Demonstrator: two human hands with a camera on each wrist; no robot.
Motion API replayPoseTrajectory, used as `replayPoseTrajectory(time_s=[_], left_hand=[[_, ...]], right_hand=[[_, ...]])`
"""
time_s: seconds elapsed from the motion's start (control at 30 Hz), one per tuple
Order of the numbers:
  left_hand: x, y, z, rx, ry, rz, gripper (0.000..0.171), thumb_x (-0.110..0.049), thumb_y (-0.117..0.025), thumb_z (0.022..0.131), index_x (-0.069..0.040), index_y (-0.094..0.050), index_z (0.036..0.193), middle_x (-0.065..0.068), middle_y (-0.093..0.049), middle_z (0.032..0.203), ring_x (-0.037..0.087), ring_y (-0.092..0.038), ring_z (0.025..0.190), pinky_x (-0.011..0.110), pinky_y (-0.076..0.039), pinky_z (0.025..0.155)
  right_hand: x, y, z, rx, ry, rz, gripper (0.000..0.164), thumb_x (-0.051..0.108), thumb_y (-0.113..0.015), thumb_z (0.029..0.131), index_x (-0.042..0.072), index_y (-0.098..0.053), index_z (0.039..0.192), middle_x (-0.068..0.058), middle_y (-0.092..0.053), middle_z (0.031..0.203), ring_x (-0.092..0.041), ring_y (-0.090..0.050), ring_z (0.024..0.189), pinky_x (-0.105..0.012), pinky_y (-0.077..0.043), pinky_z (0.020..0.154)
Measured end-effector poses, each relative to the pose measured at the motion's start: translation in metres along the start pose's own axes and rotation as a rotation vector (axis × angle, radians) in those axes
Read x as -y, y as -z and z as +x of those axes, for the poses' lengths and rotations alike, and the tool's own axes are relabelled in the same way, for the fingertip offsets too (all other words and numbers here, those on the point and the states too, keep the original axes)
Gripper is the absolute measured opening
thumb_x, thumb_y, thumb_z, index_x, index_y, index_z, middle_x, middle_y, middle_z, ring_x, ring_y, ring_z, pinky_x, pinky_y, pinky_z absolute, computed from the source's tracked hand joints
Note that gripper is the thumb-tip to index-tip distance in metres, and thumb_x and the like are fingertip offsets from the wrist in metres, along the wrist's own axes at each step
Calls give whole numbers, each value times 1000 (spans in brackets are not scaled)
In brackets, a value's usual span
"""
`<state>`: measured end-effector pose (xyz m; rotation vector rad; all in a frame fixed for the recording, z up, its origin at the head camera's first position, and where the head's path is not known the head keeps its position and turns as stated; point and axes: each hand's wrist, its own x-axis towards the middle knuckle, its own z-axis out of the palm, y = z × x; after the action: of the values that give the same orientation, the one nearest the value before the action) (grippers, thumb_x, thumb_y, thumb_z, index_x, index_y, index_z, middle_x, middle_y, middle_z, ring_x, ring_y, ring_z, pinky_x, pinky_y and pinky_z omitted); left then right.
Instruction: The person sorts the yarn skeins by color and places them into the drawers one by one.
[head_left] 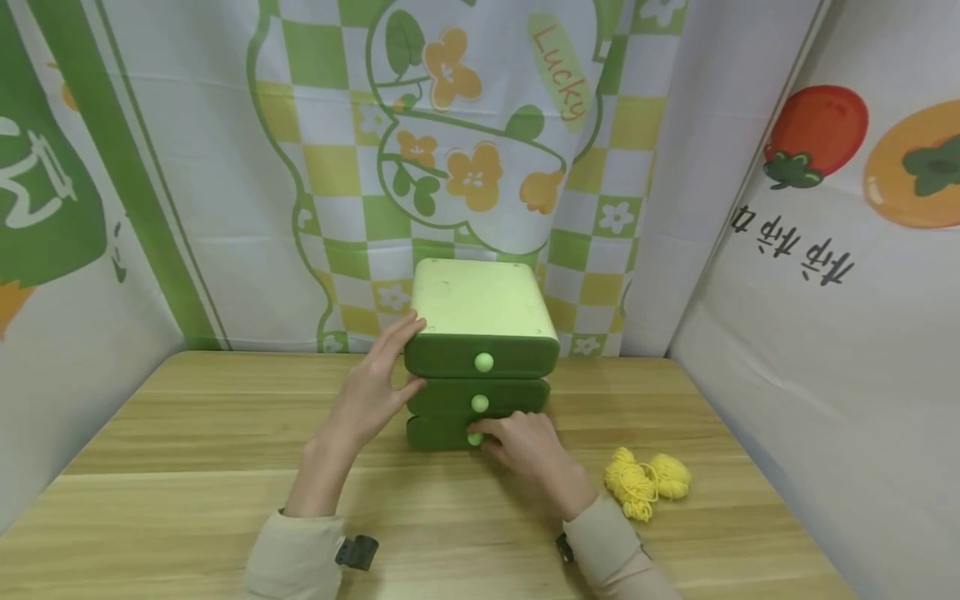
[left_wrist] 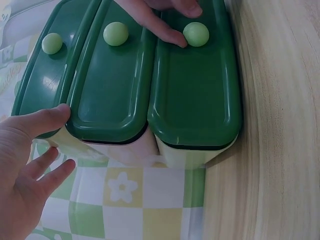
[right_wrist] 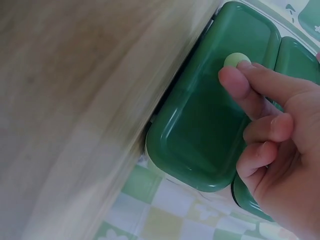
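A small three-drawer cabinet (head_left: 480,296) has a pale green top and dark green drawer fronts with round light green knobs. My left hand (head_left: 367,396) rests against its left side, fingers spread, the thumb near the joint between the top and middle drawers. The left wrist view shows that thumb (left_wrist: 47,119) touching the front. At the bottom drawer (head_left: 438,433), my right hand (head_left: 525,442) pinches the knob (right_wrist: 234,59) between thumb and index finger, with the other fingers curled in. All the drawers look shut or nearly so.
Two bundles of yellow yarn (head_left: 637,483) lie on the wooden table (head_left: 225,433), to the right of my right forearm. Behind the cabinet hangs a checkered green and yellow curtain (head_left: 322,208). Printed white sheets (head_left: 810,350) stand at both sides.
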<state>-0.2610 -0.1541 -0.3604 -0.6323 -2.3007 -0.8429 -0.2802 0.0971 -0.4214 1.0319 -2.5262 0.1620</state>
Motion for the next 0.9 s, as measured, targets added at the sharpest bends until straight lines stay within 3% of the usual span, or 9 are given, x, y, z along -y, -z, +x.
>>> replayPoseTrajectory(time_s=[0.23, 0.4, 0.47, 0.53, 0.77, 0.9], left_hand=[[0, 0, 0, -12, -9, 8, 90, 0, -82, 78, -16, -35, 153, 6, -33, 161, 35, -58, 125, 32, -62, 75], [0, 0, 1, -18, -18, 20, 91, 0, -82, 77, -16, -35, 153, 6, -33, 161, 32, -64, 111, 31, -61, 73], [0, 1, 1, -19, -16, 22, 91, 1, -82, 77, -16, -35, 153, 6, -33, 160, 32, -65, 106, 31, -62, 74], [0, 1, 0, -16, -9, 21, 91, 1, -82, 77, -16, -35, 153, 6, -33, 160, 34, -63, 114, 33, -62, 80], [1, -1, -2, -4, -1, 22, 90, -1, -81, 79, -18, -35, 153, 4, -32, 161, 31, -67, 100, 30, -61, 74], [1, -1, -1, -8, -8, 17, 90, 0, -82, 78, -17, -35, 153, 5, -32, 161, 33, -63, 113, 32, -62, 79]], right_hand=[[2, 4, 3, 33, -16, 71, 15, 31, -75, 87, 29, -79, 101, 7, -77, 85, -5, -57, 57, -22, -45, 45], [4, 8, 5, 74, -26, 109, 13, 29, -75, 88, 28, -79, 100, 8, -76, 83, -5, -54, 56, -22, -44, 45], [4, 9, 5, 90, -13, 118, 12, 27, -75, 88, 27, -79, 99, 8, -76, 81, -5, -50, 55, -22, -43, 45], [5, 10, 4, 106, 3, 128, 11, 26, -75, 87, 26, -79, 98, 8, -76, 81, -4, -46, 54, -22, -43, 46], [5, 14, -2, 146, 57, 163, 11, 22, -75, 87, 24, -78, 97, 11, -76, 86, -1, -43, 56, -18, -44, 52], [5, 17, -5, 164, 94, 158, 10, 25, -76, 88, 25, -78, 98, 13, -75, 90, 1, -50, 59, -20, -49, 55]])
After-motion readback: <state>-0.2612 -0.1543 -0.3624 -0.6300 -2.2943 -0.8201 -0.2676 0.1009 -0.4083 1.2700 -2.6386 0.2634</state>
